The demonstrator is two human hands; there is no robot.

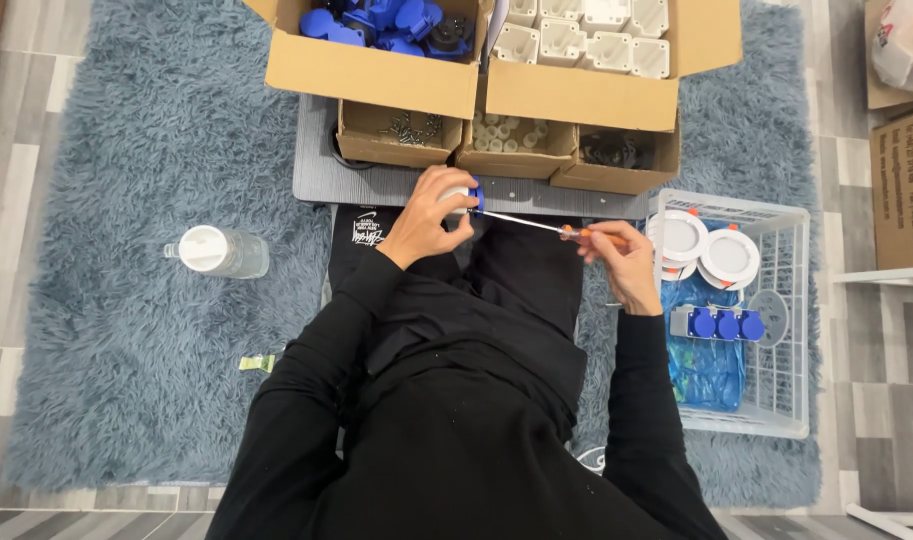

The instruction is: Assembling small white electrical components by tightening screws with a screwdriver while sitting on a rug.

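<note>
A small white and blue fitting (463, 195) sits gripped in the left hand (426, 222) above the lap. The right hand (616, 258) grips a screwdriver (536, 226), its shaft pointing left into the fitting. Cardboard boxes (376, 70) ahead hold blue and white parts; a white basket (776, 330) at right holds round lamps.

cardboard boxes (476, 75) wall the board's (321, 175) far edge; a white basket (786, 330) blocks the right, a bottle (221, 250) lies on the open rug (126, 330) to the left.
</note>
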